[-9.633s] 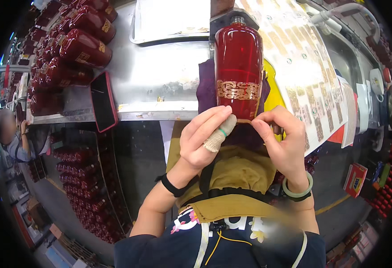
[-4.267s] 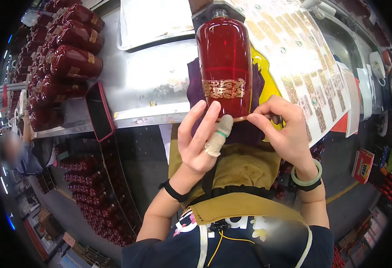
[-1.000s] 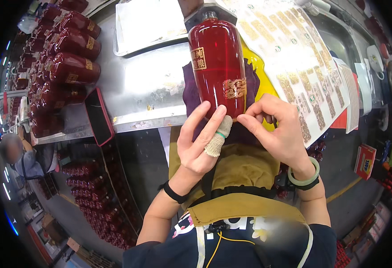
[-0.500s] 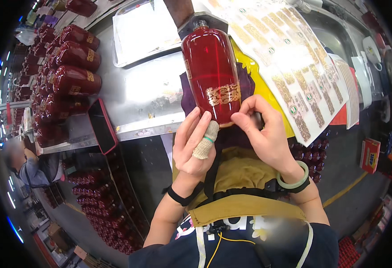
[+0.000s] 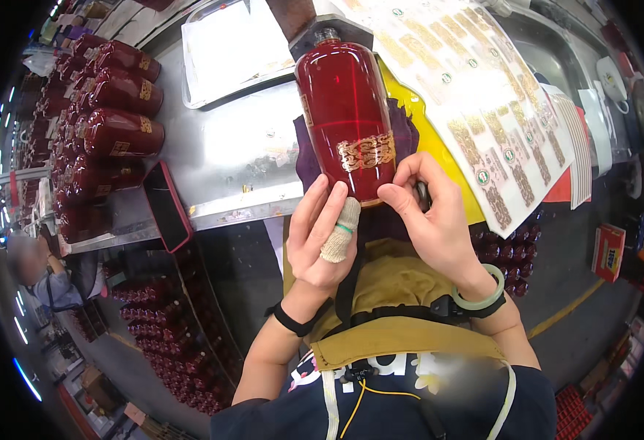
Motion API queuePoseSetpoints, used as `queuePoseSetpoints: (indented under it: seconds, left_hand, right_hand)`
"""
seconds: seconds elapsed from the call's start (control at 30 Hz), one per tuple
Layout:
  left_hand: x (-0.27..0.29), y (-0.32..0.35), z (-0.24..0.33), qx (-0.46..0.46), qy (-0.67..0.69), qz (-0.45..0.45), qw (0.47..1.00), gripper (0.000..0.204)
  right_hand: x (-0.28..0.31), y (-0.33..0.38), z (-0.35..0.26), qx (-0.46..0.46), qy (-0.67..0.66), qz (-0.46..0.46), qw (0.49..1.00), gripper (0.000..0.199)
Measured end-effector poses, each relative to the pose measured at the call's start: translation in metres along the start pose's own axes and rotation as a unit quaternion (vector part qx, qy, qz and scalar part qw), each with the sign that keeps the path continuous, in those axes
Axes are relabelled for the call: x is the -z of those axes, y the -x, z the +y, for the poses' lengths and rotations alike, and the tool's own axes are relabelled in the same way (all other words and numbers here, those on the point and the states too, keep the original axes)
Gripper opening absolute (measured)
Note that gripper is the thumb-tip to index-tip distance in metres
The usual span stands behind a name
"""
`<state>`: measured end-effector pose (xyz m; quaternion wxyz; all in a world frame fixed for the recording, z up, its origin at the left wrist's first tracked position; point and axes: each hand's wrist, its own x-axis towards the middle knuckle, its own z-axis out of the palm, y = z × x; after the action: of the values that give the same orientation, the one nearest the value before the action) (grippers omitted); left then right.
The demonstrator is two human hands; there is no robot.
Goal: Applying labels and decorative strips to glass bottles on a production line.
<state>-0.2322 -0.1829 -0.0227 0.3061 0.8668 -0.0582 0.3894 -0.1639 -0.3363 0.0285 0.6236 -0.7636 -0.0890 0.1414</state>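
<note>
A dark red glossy bottle [image 5: 345, 110] lies on a purple cloth [image 5: 307, 158] at the edge of the metal table [image 5: 241, 154], neck pointing away from me. A gold patterned sticker [image 5: 366, 152] sits on its lower body. My left hand [image 5: 320, 236], with a cloth wrap on one finger, cups the bottle's base from the left. On the right, my right hand [image 5: 432, 220] pinches the bottle's base, fingertips just under the gold sticker.
Several finished red bottles [image 5: 113, 95] lie stacked at the table's left. A dark phone [image 5: 166, 205] rests by the edge. Sheets of gold stickers [image 5: 483, 95] cover the right side, over a yellow sheet [image 5: 439, 147]. A metal tray [image 5: 234, 44] lies behind. More bottles stand in crates below.
The bottle has been turned in my hands, so the gold sticker faces up and centred. Both hands stay at its base; the view has shifted slightly.
</note>
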Motion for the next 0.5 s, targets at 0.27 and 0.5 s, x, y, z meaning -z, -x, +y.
queuePoseSetpoints:
  seconds: [0.27, 0.5]
  left_hand:
    - [0.003, 0.013, -0.008, -0.029, -0.020, -0.049, 0.998, 0.047]
    - [0.006, 0.022, -0.010, -0.019, -0.092, -0.160, 0.983, 0.051]
  right_hand:
    - [0.004, 0.000, 0.004, 0.008, -0.010, -0.026, 1.000, 0.021]
    - [0.008, 0.000, 0.006, -0.015, -0.049, -0.034, 0.998, 0.021]
